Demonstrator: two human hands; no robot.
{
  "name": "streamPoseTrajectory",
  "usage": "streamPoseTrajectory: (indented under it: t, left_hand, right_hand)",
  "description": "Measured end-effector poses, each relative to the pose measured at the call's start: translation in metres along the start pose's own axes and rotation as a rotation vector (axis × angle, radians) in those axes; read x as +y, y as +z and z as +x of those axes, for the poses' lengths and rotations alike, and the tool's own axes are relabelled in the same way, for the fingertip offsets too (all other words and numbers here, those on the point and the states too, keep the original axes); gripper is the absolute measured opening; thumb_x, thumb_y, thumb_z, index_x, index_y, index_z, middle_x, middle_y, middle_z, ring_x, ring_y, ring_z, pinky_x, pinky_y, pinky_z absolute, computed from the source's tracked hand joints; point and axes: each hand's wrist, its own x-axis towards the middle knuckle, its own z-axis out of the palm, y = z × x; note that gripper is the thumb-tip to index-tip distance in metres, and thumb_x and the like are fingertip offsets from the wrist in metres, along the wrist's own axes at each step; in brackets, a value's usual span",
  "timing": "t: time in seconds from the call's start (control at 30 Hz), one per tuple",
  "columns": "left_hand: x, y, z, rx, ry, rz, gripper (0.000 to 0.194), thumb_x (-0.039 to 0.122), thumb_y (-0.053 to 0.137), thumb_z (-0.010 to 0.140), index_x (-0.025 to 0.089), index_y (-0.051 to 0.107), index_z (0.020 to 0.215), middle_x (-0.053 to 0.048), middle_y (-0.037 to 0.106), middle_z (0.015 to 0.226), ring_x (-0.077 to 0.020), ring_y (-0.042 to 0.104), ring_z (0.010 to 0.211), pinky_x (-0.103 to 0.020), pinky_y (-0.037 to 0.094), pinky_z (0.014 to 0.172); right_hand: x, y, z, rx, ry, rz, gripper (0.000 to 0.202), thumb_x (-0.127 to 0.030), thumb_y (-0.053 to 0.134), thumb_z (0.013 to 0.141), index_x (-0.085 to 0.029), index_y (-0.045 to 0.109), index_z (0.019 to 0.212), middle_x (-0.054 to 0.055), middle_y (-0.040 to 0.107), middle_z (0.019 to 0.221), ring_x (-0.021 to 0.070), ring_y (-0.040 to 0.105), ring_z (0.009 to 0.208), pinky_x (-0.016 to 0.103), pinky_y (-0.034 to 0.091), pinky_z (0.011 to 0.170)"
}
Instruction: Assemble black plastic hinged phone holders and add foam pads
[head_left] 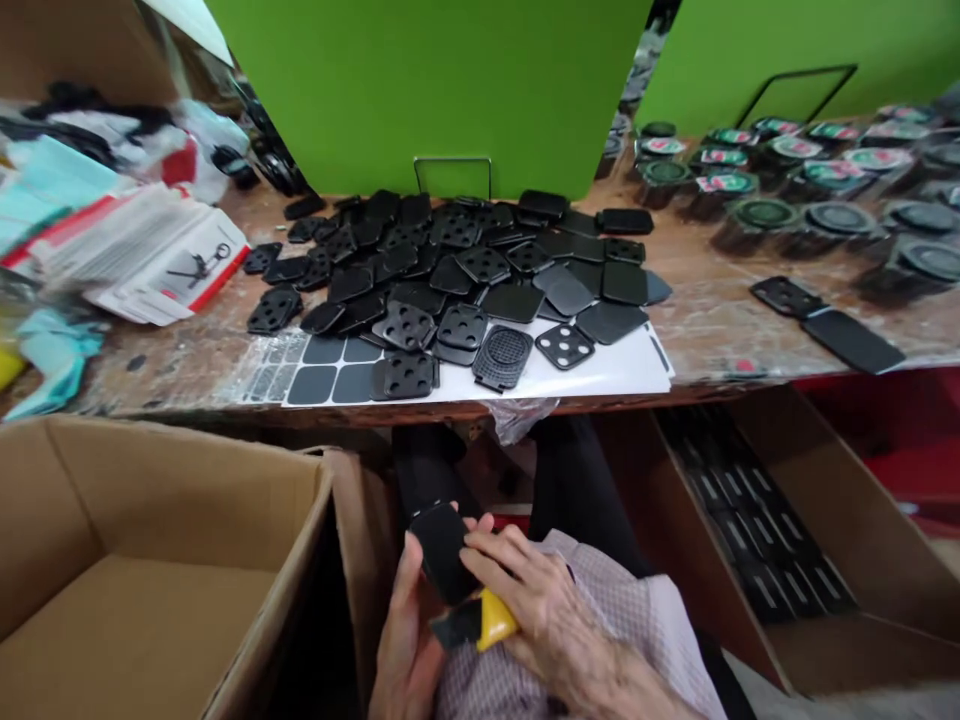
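Above my lap, my left hand (411, 625) grips a flat black plate (444, 552) with rounded corners, its thumb along the left edge. My right hand (529, 590) is closed around a yellow-handled scraper (496, 620) with a dark flat blade that points left, just below the plate. The fingertips of the right hand rest on the plate's right side. On the bench ahead lies a heap of similar black plates (510, 302), some with round holes. A sheet of dark rounded-square stickers (312, 384) is partly under them.
An open cardboard box (165, 440) stands at left; another carton (806, 610) at right holds rows of black pieces. The bench edge (247, 415) crosses ahead. Green panels (442, 90) stand behind, with lidded clear containers (765, 215) at right and printed cards (161, 260) at left.
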Motion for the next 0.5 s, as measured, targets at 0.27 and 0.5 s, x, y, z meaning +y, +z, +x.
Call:
streamPoseTrajectory:
  t: [0.27, 0.5]
  left_hand:
    - [-0.001, 0.007, -0.018, 0.201, -0.214, 0.146, 0.077, 0.059, 0.066, 0.078, 0.039, 0.036, 0.146, -0.007, 0.069, 0.114, -0.0269, 0.066, 0.102, -0.041, 0.049, 0.092]
    - [-0.001, 0.0, -0.014, 0.078, -0.206, 0.209, 0.066, 0.055, 0.065, 0.081, 0.032, 0.048, 0.14, -0.007, 0.068, 0.106, -0.0242, 0.066, 0.097, -0.041, 0.045, 0.094]
  right_hand:
    - [0.009, 0.01, -0.006, -0.017, -0.17, -0.107, 0.044, -0.008, 0.046, 0.08, -0.012, 0.061, 0.121, 0.014, 0.065, 0.125, 0.0285, 0.061, 0.11, 0.035, 0.059, 0.07]
    - [0.005, 0.008, -0.009, 0.131, -0.241, -0.142, 0.036, -0.008, 0.039, 0.09, -0.009, 0.065, 0.114, 0.014, 0.071, 0.112, 0.0275, 0.067, 0.101, 0.036, 0.06, 0.072]
